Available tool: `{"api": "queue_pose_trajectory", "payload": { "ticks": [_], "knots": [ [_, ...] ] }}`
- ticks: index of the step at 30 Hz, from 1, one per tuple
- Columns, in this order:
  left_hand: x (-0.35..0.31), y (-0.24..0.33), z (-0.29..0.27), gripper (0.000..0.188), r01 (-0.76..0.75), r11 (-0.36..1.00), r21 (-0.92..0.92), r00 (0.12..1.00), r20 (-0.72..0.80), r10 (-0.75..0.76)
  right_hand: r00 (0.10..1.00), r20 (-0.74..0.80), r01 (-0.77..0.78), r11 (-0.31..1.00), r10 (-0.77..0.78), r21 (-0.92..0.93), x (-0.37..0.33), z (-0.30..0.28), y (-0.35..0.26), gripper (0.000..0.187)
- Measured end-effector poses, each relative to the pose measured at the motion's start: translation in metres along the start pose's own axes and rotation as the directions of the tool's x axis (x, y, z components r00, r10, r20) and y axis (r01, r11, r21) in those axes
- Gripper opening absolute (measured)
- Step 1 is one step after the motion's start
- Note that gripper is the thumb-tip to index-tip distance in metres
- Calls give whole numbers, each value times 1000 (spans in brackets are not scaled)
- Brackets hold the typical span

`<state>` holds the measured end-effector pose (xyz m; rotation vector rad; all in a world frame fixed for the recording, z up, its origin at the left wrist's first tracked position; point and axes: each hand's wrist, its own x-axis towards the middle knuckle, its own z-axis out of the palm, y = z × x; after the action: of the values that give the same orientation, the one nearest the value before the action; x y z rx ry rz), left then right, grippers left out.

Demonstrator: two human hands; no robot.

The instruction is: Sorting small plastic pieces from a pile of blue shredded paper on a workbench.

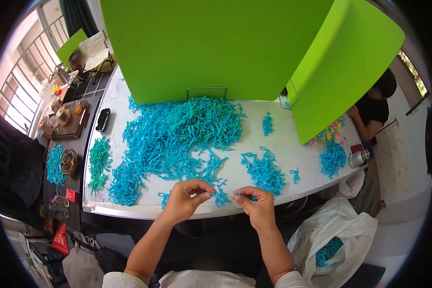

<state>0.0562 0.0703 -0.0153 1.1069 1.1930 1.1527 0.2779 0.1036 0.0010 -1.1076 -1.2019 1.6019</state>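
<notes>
Both my hands are raised just over the table's front edge, a short gap between their fingertips. Thumb and forefinger of my left hand [185, 199] pinch a small blue plastic piece [215, 195]. My right hand [258, 207] closes in a pinch on another small blue plastic piece [237, 194], mostly covered by the fingers. Beyond the left hand spreads a large heap of slim blue plastic pieces [173, 134], greener at its right part. A smaller blue pile [264, 173] lies just beyond the right hand. Whether the two held pieces are linked is too small to tell.
Green upright panels [216, 48] stand along the white table's [197, 209] back. A greenish pile [99, 161] and a black tray [102, 119] lie at left. A white sack [302, 235] with blue pieces sits at lower right. Another person [374, 105] is behind the right panel.
</notes>
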Motion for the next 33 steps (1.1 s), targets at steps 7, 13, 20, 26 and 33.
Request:
{"api": "queue_pose_trajectory", "payload": {
  "ticks": [7,13,20,26,33],
  "knots": [
    [-16,-18,-3,7,37,988,-149,998,57,-28,975,217,-14,993,40,-120,-1,23,-3,15],
    [-23,-29,2,7,-20,924,-382,998,46,41,973,231,-7,999,18,-49,-1,25,8,17],
    [-27,-29,4,6,105,895,-434,989,139,-49,968,250,42,995,-17,-93,1,24,11,17],
    [-26,-30,6,6,127,888,-442,989,129,-77,967,253,17,999,-5,-43,1,22,12,16],
    [-27,-27,8,4,125,933,-339,989,116,-90,936,344,-23,988,74,-150,8,14,5,14]
  ]
}}
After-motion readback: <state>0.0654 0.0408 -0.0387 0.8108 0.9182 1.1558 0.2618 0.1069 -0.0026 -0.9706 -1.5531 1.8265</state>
